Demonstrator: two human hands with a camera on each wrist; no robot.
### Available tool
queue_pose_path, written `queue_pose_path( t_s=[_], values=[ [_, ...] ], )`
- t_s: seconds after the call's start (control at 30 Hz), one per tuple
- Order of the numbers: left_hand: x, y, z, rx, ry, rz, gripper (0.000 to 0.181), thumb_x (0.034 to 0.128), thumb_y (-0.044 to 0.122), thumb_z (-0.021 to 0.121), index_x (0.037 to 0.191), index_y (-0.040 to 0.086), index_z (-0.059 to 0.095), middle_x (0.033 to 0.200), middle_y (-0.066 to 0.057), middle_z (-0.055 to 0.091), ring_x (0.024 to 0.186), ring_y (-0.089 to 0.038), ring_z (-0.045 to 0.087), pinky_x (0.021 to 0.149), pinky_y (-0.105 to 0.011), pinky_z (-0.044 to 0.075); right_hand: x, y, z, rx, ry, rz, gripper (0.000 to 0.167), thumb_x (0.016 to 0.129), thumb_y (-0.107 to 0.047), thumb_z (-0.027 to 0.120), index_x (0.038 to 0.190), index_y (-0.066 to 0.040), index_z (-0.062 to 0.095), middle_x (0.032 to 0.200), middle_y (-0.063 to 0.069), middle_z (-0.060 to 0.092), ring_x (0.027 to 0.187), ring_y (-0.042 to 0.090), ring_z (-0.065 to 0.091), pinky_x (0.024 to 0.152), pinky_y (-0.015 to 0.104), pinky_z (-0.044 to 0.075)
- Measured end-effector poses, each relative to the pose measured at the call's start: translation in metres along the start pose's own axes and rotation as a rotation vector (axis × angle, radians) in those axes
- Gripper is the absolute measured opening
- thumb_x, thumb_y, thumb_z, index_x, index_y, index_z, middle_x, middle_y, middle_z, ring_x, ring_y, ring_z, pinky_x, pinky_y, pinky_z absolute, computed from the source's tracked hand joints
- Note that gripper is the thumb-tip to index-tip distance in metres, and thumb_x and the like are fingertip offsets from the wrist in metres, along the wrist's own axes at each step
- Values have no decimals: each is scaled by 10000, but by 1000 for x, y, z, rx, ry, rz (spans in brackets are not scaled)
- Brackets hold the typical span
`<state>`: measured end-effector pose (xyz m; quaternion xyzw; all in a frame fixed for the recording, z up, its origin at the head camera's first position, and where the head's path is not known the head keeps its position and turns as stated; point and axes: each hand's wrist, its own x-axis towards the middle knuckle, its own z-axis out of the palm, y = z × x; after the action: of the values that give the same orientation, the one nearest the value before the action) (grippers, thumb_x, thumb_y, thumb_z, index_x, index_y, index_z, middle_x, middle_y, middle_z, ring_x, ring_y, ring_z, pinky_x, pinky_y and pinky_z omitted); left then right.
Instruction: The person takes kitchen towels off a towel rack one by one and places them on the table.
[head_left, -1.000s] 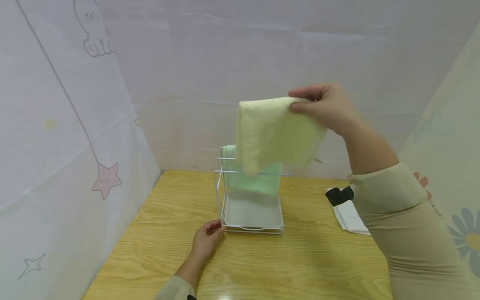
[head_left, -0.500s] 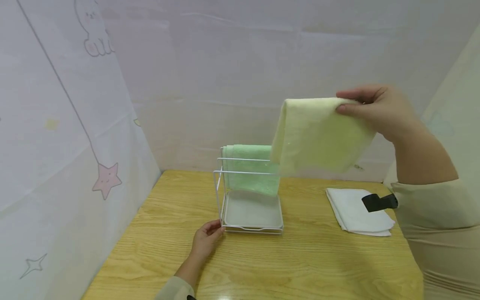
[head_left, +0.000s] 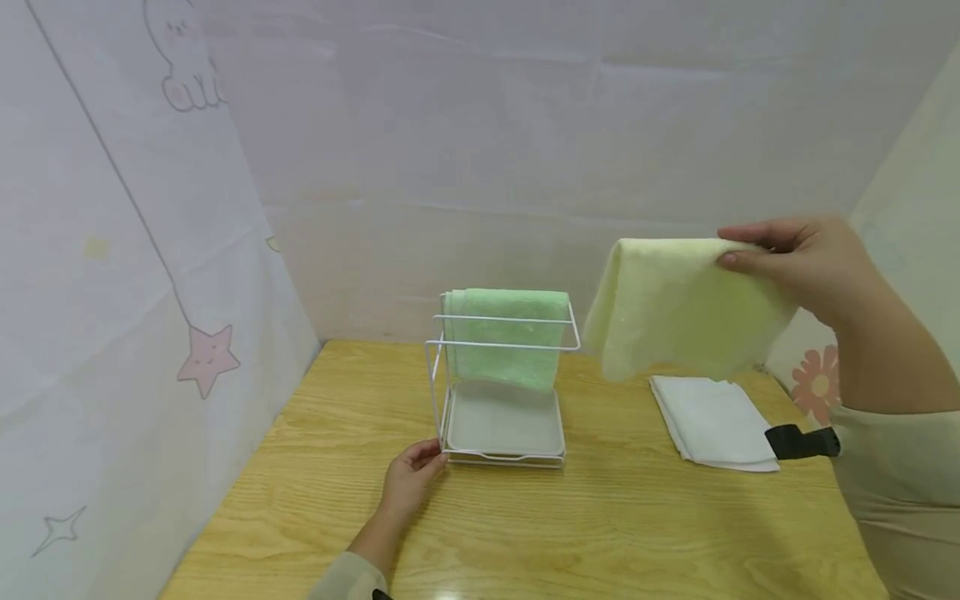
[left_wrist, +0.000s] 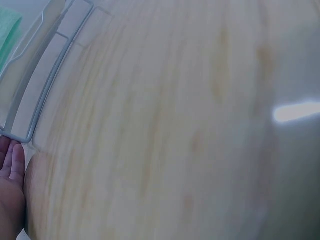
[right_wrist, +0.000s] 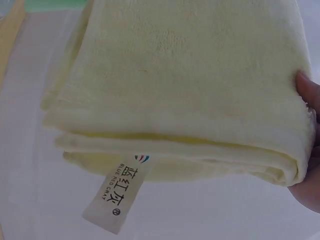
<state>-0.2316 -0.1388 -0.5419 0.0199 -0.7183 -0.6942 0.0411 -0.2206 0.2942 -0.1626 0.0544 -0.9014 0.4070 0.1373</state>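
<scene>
A folded pale yellow towel (head_left: 675, 300) hangs in the air on the right, its top edge pinched between the thumb and fingers of my right hand (head_left: 810, 258). A printed white label (right_wrist: 117, 195) sticks out from its folds in the right wrist view. My left hand (head_left: 411, 479) holds the front left bottom corner of a white wire rack (head_left: 498, 344). Over the rack's rear bar hangs a green towel (head_left: 510, 358). Below the yellow towel, a folded white towel (head_left: 716, 425) lies on the table.
A pale tray (head_left: 506, 421) sits in the base of the rack. The wooden table (head_left: 300, 500) ends at a patterned cloth wall (head_left: 135, 292) on the left and a plain cloth behind. Another patterned cloth stands at the right.
My right hand has carried the yellow towel from above the rack to the right, then lowered it somewhat towards the white towel. The left hand and rack have stayed put.
</scene>
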Motion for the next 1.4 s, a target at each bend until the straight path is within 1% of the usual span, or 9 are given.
queue_pose_path(
  t_s=[0.3, 0.47, 0.53, 0.57, 0.7, 0.73, 0.8, 1.2, 1.4],
  values=[
    [1, 0, 0, 15, -3, 1, 354, 905, 60, 687, 1207, -104, 602, 1202, -268, 643, 932, -46, 648, 811, -146, 557, -15, 32, 10, -58, -71, 74, 243, 860, -388, 749, 1067, -500, 692, 844, -271, 682, 705, 24, 632, 613, 222, 542],
    [1, -1, -1, 28, -1, 14, 349, 905, 58, 687, 1198, -113, 604, 1191, -273, 648, 917, -29, 641, 803, -141, 555, -22, 54, 25, -67, -133, 92, 359, 856, -435, 737, 1205, -361, 687, 903, -264, 681, 767, 33, 631, 639, 237, 543],
    [1, -1, -1, 25, 0, 14, 349, 903, 58, 689, 1197, -111, 605, 1192, -273, 648, 915, -24, 639, 804, -136, 551, -26, 62, 29, -43, -161, 119, 434, 861, -459, 723, 1263, -306, 664, 905, -327, 655, 974, 61, 626, 1015, 299, 475],
    [1, 0, 0, 20, 1, 12, 349, 902, 56, 689, 1197, -110, 605, 1194, -273, 646, 913, -21, 637, 805, -135, 551, -27, 66, 32, -36, -176, 124, 470, 865, -465, 716, 1287, -268, 652, 904, -358, 640, 1105, 124, 609, 1197, 415, 277],
    [0, 0, 0, 10, 8, 4, 349, 897, 53, 695, 1194, -108, 607, 1199, -273, 645, 905, -12, 638, 806, -130, 548, -34, 79, 42, -56, -210, 122, 525, 877, -482, 693, 1311, -192, 635, 941, -409, 605, 1193, 70, 559, 1222, 385, 225],
    [0, 0, 0, 13, 10, 6, 348, 897, 53, 695, 1192, -110, 608, 1196, -274, 646, 902, -9, 639, 805, -131, 549, -35, 83, 45, -74, -218, 107, 528, 887, -471, 686, 1315, -165, 631, 945, -407, 601, 1159, 70, 590, 1059, 270, 441],
    [-1, 1, 0, 16, 12, 8, 347, 896, 52, 695, 1190, -111, 608, 1192, -275, 648, 896, -3, 638, 804, -131, 550, -37, 89, 51, -74, -227, 78, 528, 897, -432, 691, 1311, -110, 629, 982, -387, 590, 910, -86, 599, 713, 173, 530],
    [-2, 2, -1, 29, 9, 10, 359, 900, 62, 694, 1203, -108, 605, 1192, -276, 646, 936, -79, 662, 790, -137, 555, -51, 120, 75, -132, -249, 55, 493, 901, -452, 678, 1281, -138, 659, 1328, 108, 622, 982, -149, 508, 761, 147, 514],
    [-1, 1, -1, 14, 5, 12, 360, 896, 51, 696, 1202, -113, 603, 1193, -283, 643, 895, -22, 647, 785, -130, 552, -61, 129, 87, -118, -236, 20, 445, 893, -384, 710, 1238, -105, 683, 1286, 184, 642, 907, -187, 533, 728, 166, 544]
  ],
)
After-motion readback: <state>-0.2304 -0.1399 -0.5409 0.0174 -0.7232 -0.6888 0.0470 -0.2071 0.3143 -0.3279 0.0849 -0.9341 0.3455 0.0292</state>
